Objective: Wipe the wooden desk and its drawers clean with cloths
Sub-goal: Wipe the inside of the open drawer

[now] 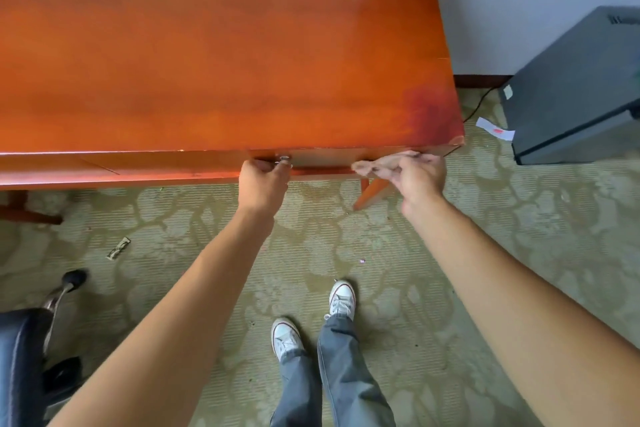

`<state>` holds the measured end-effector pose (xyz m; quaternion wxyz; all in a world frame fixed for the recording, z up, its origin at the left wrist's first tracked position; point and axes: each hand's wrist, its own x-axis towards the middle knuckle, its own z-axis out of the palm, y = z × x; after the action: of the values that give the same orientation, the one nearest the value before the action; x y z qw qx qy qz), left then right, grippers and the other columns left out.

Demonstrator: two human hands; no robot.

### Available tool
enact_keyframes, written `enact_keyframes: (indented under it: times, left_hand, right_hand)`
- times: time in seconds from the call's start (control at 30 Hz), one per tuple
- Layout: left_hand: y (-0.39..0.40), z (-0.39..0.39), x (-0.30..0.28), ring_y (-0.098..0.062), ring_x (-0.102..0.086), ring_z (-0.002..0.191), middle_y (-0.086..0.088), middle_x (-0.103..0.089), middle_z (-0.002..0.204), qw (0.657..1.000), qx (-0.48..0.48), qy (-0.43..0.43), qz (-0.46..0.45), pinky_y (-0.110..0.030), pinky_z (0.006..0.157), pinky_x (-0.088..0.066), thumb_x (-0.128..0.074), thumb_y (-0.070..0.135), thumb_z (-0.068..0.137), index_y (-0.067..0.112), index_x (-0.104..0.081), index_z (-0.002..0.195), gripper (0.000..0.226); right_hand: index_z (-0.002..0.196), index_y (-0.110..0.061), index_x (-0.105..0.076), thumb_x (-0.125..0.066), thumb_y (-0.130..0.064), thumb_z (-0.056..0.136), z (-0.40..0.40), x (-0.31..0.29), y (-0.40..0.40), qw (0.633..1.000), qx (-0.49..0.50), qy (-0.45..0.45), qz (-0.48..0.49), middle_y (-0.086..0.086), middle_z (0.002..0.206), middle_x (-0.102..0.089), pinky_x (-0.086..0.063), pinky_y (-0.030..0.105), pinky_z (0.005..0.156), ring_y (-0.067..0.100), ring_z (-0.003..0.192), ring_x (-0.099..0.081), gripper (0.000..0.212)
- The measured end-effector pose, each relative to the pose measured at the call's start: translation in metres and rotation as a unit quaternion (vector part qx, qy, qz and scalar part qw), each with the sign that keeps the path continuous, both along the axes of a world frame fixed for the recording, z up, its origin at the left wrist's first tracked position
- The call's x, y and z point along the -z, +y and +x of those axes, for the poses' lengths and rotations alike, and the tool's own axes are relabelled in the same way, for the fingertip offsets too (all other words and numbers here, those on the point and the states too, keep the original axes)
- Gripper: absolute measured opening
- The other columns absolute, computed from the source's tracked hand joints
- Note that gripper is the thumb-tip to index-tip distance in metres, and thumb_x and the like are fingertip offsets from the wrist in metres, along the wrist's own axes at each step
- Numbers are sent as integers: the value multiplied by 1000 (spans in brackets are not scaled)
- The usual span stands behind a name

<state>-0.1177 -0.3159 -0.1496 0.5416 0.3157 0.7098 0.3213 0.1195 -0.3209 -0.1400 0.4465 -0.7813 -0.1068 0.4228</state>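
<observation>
— Standing over the wooden counter, a person stretches both bare arms down to its front edge. Where are the hands?

— Left hand sits at the drawer front under the counter's right end, fingers curled round a small metal knob or key; which of the two is too small to tell. Right hand is further right, near the corner, wrist bent, fingers pinching a pale cloth held against the drawer's lower edge.

— And the arms?

— Both nearly straight, the forearms spreading apart toward the camera.

— What surrounds them?

— Patterned green carpet, white sneakers and grey jeans below, an office chair at lower left, a dark grey cabinet by the wall at right, a paper slip just beside it.
</observation>
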Motion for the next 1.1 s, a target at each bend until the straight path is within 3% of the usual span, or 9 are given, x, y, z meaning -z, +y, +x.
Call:
enact_keyframes:
  times: [0.2, 0.4, 0.53, 0.63, 0.7, 0.8, 0.87, 0.93, 1.1]
  left_hand:
    - [-12, -8, 10, -7, -59, 55, 3, -65, 68, 991, 83, 89, 54, -25, 55, -47, -67, 34, 101, 13, -69, 93, 22]
    - [-15, 0, -2, -26, -58, 61, -4, -64, 66, 989, 83, 120, -10, -46, 63, -57, -64, 34, 100, 7, -67, 83, 32]
    - [-50, -19, -35, -25, -49, 51, -2, -54, 58, 901, 289, 324, -24, -31, 50, -37, -52, 33, 104, 13, -49, 64, 45]
    - [-84, -31, -61, -23, -50, 56, 0, -56, 69, 845, 260, 440, 158, -33, 49, -44, -47, 28, 102, 15, -56, 75, 31]
    - [-85, -49, -53, -26, -54, 77, -4, -60, 87, 803, 235, 483, 260, -38, 62, -49, -49, 28, 98, 13, -64, 88, 24]
    - [-76, -73, -28, -33, -54, 122, -6, -66, 124, 771, 307, 522, 195, -51, 104, -41, -40, 40, 103, 17, -68, 120, 40]
    - [-82, -75, -20, -29, -59, 123, -2, -71, 122, 777, 333, 505, 173, -50, 110, -37, -35, 44, 105, 19, -70, 123, 47]
    - [-93, -73, -19, -28, -65, 108, 0, -74, 104, 782, 325, 502, 177, -46, 98, -43, -38, 44, 102, 20, -74, 107, 43]
    - [-129, -81, -21, -30, -57, 67, 0, -59, 68, 772, 333, 499, 211, -36, 61, -41, -51, 37, 87, 18, -57, 71, 26]
  right_hand:
    - [91, -21, -64, -67, -15, 83, -60, -12, -24, 986, -155, -56, 30, -2, 85, -69, -54, 34, 64, 16, 75, -64, 11]
    - [94, -29, -59, -65, -18, 84, -57, -66, -42, 945, -234, -204, 108, -15, 81, -60, -44, 22, 62, 0, 70, -54, 16]
    - [109, -30, -61, -65, -23, 88, -53, -78, -24, 884, -312, -324, 132, -11, 102, -61, -41, 25, 74, 6, 90, -55, 23]
    - [116, -26, -65, -64, -27, 90, -52, -60, -19, 819, -413, -391, 72, -5, 103, -58, -39, 31, 76, 17, 97, -56, 26]
    - [122, -23, -65, -60, -28, 94, -59, -40, -32, 800, -458, -386, 41, -3, 105, -59, -38, 31, 74, 21, 98, -57, 29]
    - [133, -19, -59, -55, -32, 99, -72, -19, -58, 789, -470, -396, 33, 1, 119, -62, -43, 34, 85, 23, 109, -53, 37]
    - [131, -19, -59, -55, -37, 98, -77, -18, -65, 796, -451, -402, 30, 1, 120, -63, -43, 38, 89, 24, 111, -52, 37]
    - [121, -23, -58, -51, -48, 97, -82, -21, -72, 792, -463, -397, -2, -5, 113, -61, -42, 38, 88, 22, 107, -51, 36]
    - [110, -28, -46, -35, -75, 91, -97, -19, -125, 695, -536, -464, -117, -6, 111, -57, -43, 42, 90, 21, 105, -49, 52]
